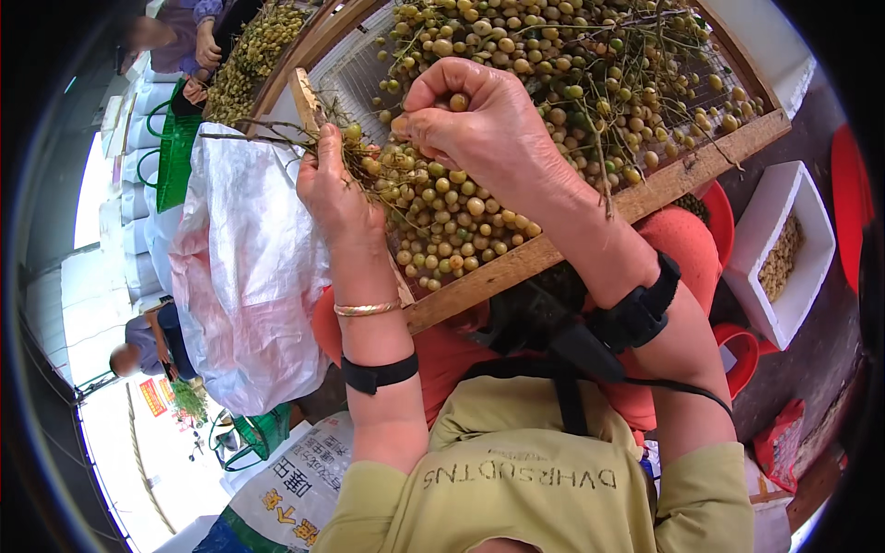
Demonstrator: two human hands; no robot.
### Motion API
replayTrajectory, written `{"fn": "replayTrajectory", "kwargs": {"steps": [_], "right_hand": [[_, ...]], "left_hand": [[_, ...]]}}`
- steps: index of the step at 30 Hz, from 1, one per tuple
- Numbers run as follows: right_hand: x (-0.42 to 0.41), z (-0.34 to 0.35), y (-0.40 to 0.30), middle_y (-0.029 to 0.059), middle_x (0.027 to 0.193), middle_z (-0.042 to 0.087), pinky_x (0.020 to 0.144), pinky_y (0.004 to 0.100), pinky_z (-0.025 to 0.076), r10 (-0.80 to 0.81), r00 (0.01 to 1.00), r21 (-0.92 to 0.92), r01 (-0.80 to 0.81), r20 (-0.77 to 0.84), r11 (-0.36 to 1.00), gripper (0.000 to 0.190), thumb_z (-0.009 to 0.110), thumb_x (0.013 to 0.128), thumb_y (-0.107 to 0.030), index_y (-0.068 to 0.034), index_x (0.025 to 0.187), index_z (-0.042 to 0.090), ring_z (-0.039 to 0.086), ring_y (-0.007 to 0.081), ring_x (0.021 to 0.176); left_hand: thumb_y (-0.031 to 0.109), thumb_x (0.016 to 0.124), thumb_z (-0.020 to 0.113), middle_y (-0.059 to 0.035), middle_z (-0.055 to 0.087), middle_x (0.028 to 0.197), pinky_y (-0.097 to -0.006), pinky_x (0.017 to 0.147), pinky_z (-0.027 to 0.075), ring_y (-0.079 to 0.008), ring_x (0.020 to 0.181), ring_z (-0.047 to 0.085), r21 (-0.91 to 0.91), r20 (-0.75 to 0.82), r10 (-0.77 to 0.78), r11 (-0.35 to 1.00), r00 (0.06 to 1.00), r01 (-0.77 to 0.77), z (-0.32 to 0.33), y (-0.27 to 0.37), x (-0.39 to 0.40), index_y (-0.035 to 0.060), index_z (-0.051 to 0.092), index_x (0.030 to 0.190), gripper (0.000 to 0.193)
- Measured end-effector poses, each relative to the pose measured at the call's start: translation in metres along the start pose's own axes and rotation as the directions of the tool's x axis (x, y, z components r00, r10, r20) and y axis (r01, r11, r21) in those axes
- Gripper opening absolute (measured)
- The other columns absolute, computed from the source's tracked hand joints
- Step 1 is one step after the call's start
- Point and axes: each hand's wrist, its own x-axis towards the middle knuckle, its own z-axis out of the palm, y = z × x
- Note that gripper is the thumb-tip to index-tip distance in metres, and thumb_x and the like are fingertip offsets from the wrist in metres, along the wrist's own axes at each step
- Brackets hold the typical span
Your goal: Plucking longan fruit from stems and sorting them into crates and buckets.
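Note:
A wood-framed wire-mesh tray (511, 280) lies across my lap, covered with small round yellow-green fruits (442, 200) and thin brown stems. At its left side my left hand (339, 180) holds a bunch of fruit stems (352, 155), thumb pressed over them, twig ends sticking out to the left. Close to its right, above the fruits, is my right hand (470, 117), fingers curled, with a round fruit (458, 102) between the bent fingers and palm. The thumb and forefinger tips meet near another small fruit.
A white woven sack (242, 276) stands left of the tray. A white foam box (785, 256) of pale pieces and a red bucket (736, 359) are on the right. At upper left, a person's hands (200, 62) are near another fruit tray (259, 55); another person (148, 342) is farther left.

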Motion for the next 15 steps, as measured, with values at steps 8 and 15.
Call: {"fn": "replayTrajectory", "kwargs": {"steps": [8,15], "right_hand": [[0.007,-0.006,0.015,0.0009,0.066,0.055,0.042,0.0179,0.036,0.090,0.987,-0.245,-0.056,0.130,0.968,0.026,0.065,0.078,-0.018,0.003,0.091,0.057,0.051,0.0048,0.054],[0.000,-0.007,-0.005,-0.0001,0.065,0.055,0.042,0.0166,0.035,0.279,0.940,0.208,-0.319,0.198,0.925,0.015,0.059,0.080,-0.011,0.000,0.089,0.058,0.051,0.0042,0.053]], "left_hand": [[0.016,0.085,0.058,-0.0018,0.060,0.078,-0.0203,0.061,0.043,-0.0076,0.068,0.053,0.227,0.259,-0.032,0.973,0.965,-0.029,0.000,0.008,-0.016,0.0033,0.059,0.083,0.013],[0.016,0.084,0.060,-0.0049,0.062,0.080,-0.0226,0.066,0.046,-0.0099,0.070,0.057,0.015,0.205,-0.109,0.994,0.973,0.108,-0.009,0.019,-0.012,0.0024,0.060,0.081,0.014]]}}
